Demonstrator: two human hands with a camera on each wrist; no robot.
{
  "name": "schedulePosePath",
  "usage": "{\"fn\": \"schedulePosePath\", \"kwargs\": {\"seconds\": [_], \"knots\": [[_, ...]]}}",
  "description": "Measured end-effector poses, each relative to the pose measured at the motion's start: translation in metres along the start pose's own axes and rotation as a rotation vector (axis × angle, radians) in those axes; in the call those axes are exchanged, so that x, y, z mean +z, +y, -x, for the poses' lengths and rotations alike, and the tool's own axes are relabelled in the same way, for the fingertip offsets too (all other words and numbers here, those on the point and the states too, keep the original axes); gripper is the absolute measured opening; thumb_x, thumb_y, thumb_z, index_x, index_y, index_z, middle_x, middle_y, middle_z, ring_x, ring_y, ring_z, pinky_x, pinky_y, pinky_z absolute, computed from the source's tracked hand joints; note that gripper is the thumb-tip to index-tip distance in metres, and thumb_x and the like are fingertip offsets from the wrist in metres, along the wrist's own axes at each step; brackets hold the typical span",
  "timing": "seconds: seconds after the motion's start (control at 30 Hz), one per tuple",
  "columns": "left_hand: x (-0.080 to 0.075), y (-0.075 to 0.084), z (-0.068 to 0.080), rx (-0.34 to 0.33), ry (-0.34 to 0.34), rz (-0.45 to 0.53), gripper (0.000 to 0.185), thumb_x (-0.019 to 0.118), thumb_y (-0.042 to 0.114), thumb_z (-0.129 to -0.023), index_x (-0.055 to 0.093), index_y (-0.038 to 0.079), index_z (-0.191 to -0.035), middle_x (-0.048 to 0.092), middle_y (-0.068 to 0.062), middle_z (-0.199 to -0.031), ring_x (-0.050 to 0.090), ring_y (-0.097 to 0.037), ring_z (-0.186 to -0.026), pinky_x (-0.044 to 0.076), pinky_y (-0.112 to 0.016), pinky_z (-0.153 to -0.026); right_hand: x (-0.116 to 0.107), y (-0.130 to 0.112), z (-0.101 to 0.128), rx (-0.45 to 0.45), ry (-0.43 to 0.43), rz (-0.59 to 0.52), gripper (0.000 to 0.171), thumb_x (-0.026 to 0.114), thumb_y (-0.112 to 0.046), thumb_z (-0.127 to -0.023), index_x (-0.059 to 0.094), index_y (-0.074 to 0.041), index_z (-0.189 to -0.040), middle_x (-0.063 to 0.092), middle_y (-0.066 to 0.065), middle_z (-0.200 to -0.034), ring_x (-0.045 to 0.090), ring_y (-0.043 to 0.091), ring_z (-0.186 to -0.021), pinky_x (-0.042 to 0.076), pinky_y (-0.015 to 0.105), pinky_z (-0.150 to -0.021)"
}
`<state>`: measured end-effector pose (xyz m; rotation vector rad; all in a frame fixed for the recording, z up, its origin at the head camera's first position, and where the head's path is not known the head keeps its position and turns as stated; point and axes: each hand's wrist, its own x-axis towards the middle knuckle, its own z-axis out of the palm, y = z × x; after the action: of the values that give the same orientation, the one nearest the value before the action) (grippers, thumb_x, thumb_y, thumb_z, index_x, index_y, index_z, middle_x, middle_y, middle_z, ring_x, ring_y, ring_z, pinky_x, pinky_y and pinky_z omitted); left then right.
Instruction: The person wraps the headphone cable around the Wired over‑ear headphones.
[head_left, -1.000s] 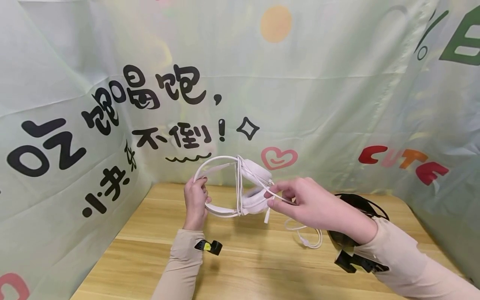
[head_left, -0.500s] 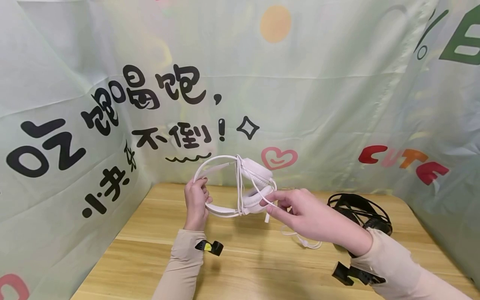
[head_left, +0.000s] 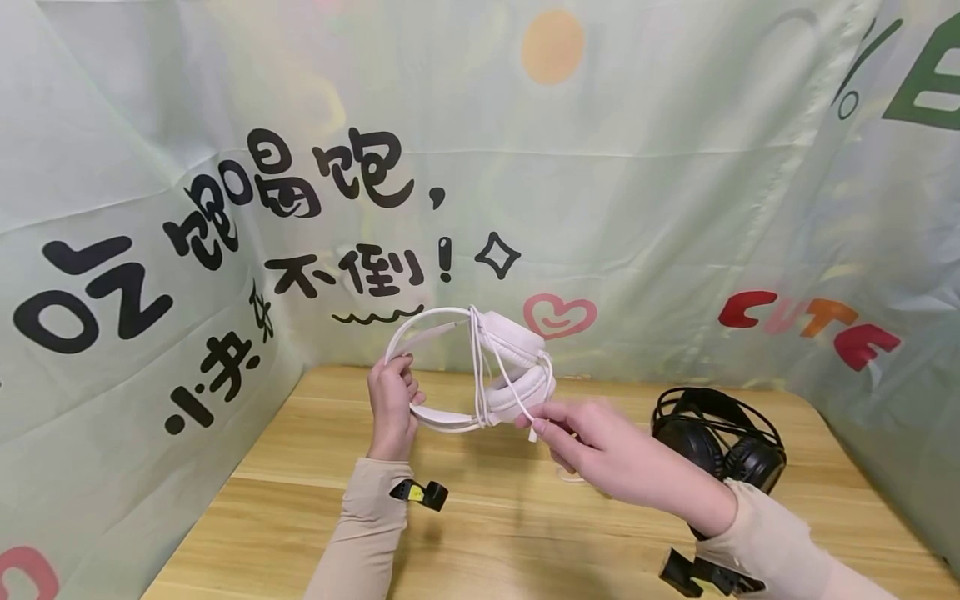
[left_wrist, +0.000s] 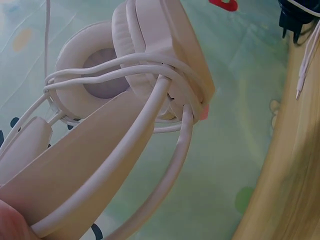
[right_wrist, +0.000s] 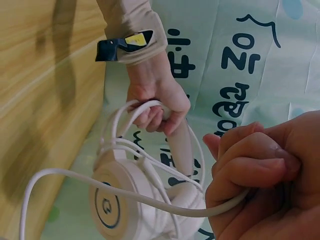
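White headphones [head_left: 512,337] are held up above the table, ear cups to the right. My left hand [head_left: 392,408] grips their headband. White cable [left_wrist: 107,64] is wound across both sides of the band beside the ear cups. With curled fingers, my right hand [head_left: 611,450] pinches a loose stretch of this cable just below the lower ear cup in the head view. In the right wrist view, the loose cable [right_wrist: 150,202] runs out of the right hand [right_wrist: 260,175] and passes in front of an ear cup.
Black headphones [head_left: 690,446] lie on the wooden table [head_left: 465,521] at the right, partly behind my right forearm. A printed pale green cloth [head_left: 645,217] hangs behind and beside the table. A bit of white cable on the table shows below my right hand.
My right hand has moved a little down and left with the cable. More of the black headphones shows, and less of the cable on the table. My left hand stays nearly still.
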<state>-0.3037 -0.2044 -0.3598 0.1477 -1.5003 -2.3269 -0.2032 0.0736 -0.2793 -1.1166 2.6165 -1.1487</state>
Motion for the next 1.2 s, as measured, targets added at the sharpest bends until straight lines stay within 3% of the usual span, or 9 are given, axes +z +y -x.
{"fn": "schedulePosePath", "kwargs": {"seconds": [0.27, 0.57, 0.97, 1.2], "knots": [[0.0, 0.001, 0.0, -0.004, 0.011, 0.019, 0.012, 0.048, 0.009, -0.103, 0.05, 0.012, -0.092, 0.03, 0.01, -0.058, 0.027, -0.005, -0.047, 0.027, -0.017, -0.042, 0.015, 0.007, 0.004, 0.029, -0.003, -0.041, 0.027, 0.05, -0.024, -0.115, 0.072, -0.012, -0.125, 0.048, -0.013, -0.063, 0.045, 0.0, -0.054, 0.048, 0.024, -0.056], [0.001, 0.004, -0.001, -0.012, -0.003, 0.065, 0.016, 0.049, 0.008, -0.103, 0.047, 0.012, -0.087, 0.027, 0.01, -0.057, 0.026, -0.004, -0.047, 0.025, -0.017, -0.043, 0.036, 0.015, 0.004, -0.047, 0.019, -0.076, 0.031, 0.048, -0.023, -0.116, 0.072, -0.009, -0.129, 0.045, -0.018, -0.064, 0.042, -0.005, -0.053, 0.049, 0.021, -0.059], [0.0, 0.005, -0.002, -0.047, 0.011, 0.136, 0.018, 0.049, 0.007, -0.103, 0.046, 0.014, -0.087, 0.029, 0.01, -0.058, 0.028, -0.004, -0.048, 0.025, -0.017, -0.043, 0.054, 0.022, 0.006, 0.011, -0.056, -0.19, 0.031, 0.043, -0.025, -0.117, 0.071, -0.013, -0.116, 0.043, -0.015, -0.061, 0.038, -0.004, -0.051, 0.04, 0.017, -0.052], [0.0, 0.007, -0.003, -0.057, 0.018, 0.155, 0.021, 0.049, 0.007, -0.103, 0.045, 0.015, -0.084, 0.029, 0.01, -0.056, 0.027, -0.004, -0.047, 0.024, -0.017, -0.043, 0.067, 0.033, 0.005, -0.003, -0.071, -0.251, 0.033, 0.041, -0.025, -0.118, 0.071, -0.014, -0.111, 0.044, -0.013, -0.059, 0.039, -0.004, -0.05, 0.038, 0.017, -0.051]]}}
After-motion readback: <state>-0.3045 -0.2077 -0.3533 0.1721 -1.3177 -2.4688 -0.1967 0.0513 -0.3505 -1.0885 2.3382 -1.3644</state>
